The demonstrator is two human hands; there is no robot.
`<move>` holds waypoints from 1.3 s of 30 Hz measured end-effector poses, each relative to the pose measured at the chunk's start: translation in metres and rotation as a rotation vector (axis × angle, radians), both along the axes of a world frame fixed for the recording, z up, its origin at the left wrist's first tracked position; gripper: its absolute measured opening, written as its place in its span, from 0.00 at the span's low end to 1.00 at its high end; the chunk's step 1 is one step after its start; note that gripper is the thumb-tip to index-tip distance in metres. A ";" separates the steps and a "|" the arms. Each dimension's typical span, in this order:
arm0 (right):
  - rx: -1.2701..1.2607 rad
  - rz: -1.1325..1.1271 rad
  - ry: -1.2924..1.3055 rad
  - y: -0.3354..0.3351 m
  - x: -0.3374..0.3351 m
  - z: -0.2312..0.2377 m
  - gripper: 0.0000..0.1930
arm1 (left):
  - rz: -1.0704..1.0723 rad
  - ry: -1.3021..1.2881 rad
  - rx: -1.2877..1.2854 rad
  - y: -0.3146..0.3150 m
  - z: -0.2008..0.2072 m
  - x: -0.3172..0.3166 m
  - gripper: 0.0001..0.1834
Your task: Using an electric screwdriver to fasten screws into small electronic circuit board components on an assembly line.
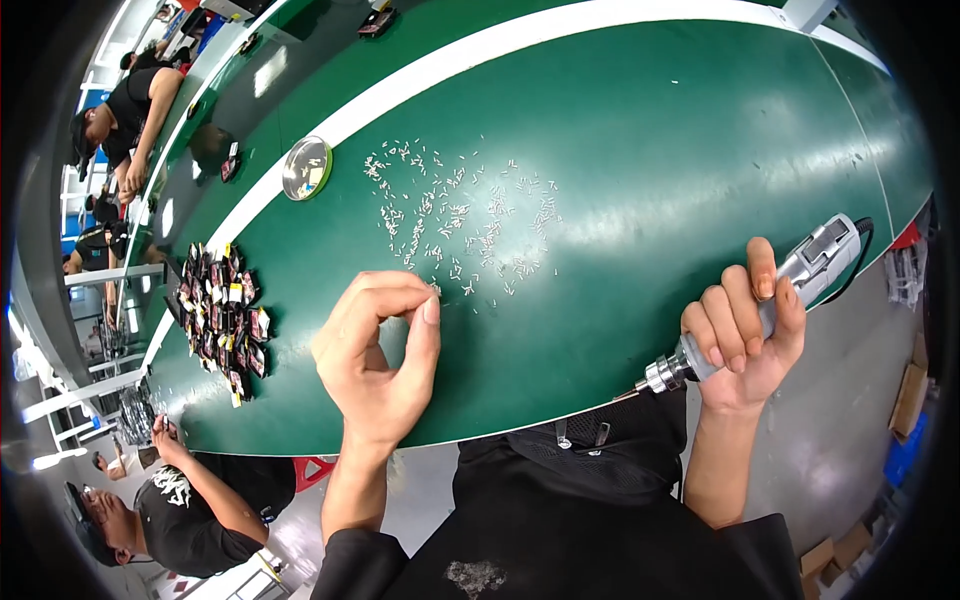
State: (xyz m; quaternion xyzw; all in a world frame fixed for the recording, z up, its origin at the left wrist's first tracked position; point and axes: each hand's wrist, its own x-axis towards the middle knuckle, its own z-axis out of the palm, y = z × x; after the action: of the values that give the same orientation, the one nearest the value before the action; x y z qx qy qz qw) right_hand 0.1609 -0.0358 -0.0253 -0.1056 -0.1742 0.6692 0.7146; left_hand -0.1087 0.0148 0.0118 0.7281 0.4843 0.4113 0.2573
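My right hand (745, 340) is wrapped round a grey-silver electric screwdriver (822, 252), near the table's front edge at the right. Its chuck and thin bit (640, 385) point to the lower left, and a black cord leaves its back end. In the middle, my left hand (375, 355) is pinched, thumb against forefinger; whatever is between the tips is too small to make out. Just beyond those fingertips, many tiny pale, pin-like pieces (458, 216), perhaps screws, lie scattered over the green tabletop (640, 180).
A heap of small black parts (215, 315) with coloured labels sits at the left. A round clear dish (300, 170) with small yellowish bits stands on the white strip (400, 85). Another person (200, 510) works at the lower left; others are across the line. Cardboard boxes (908, 400) lie at far right.
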 end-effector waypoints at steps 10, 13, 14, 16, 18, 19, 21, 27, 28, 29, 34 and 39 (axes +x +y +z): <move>0.103 -0.089 0.108 0.007 -0.016 0.052 0.09 | -0.242 -0.387 -0.288 -0.048 -0.002 0.043 0.06; 0.113 -0.145 0.095 0.004 -0.019 0.060 0.09 | -0.236 -0.664 -0.466 -0.055 -0.006 0.053 0.08; 0.116 -0.172 0.080 0.003 -0.020 0.060 0.09 | -0.278 -0.765 -0.536 -0.056 -0.007 0.050 0.02; 0.116 -0.197 0.067 0.002 -0.021 0.060 0.09 | -0.309 -0.800 -0.538 -0.057 -0.010 0.053 0.04; 0.110 -0.199 0.063 0.001 -0.022 0.061 0.09 | -0.341 -0.831 -0.538 -0.059 -0.010 0.056 0.06; 0.108 -0.199 0.065 0.000 -0.022 0.061 0.09 | -0.329 -0.851 -0.564 -0.060 -0.009 0.057 0.08; 0.084 -0.206 0.056 -0.001 -0.022 0.062 0.09 | -0.318 -0.870 -0.592 -0.061 -0.009 0.059 0.10; 0.109 -0.182 0.054 0.002 -0.024 0.058 0.09 | -0.352 -0.906 -0.621 -0.062 -0.010 0.063 0.11; 0.108 -0.181 0.053 0.003 -0.024 0.058 0.09 | -0.357 -0.902 -0.611 -0.061 -0.011 0.062 0.11; 0.100 -0.182 0.059 0.003 -0.024 0.058 0.09 | -0.362 -0.898 -0.600 -0.061 -0.011 0.061 0.11; 0.095 -0.183 0.030 -0.003 -0.017 0.057 0.10 | -0.363 -0.744 -0.518 -0.060 -0.010 0.065 0.07; 0.151 -0.202 -0.057 -0.002 -0.015 0.055 0.10 | -0.301 -0.354 -0.169 -0.052 -0.009 0.065 0.05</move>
State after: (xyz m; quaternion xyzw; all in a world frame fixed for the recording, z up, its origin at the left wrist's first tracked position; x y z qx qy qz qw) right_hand 0.1457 -0.0379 0.0296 -0.0876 -0.2329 0.5756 0.7790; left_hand -0.0439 -0.0374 0.0031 0.6845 0.3507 0.4475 0.4564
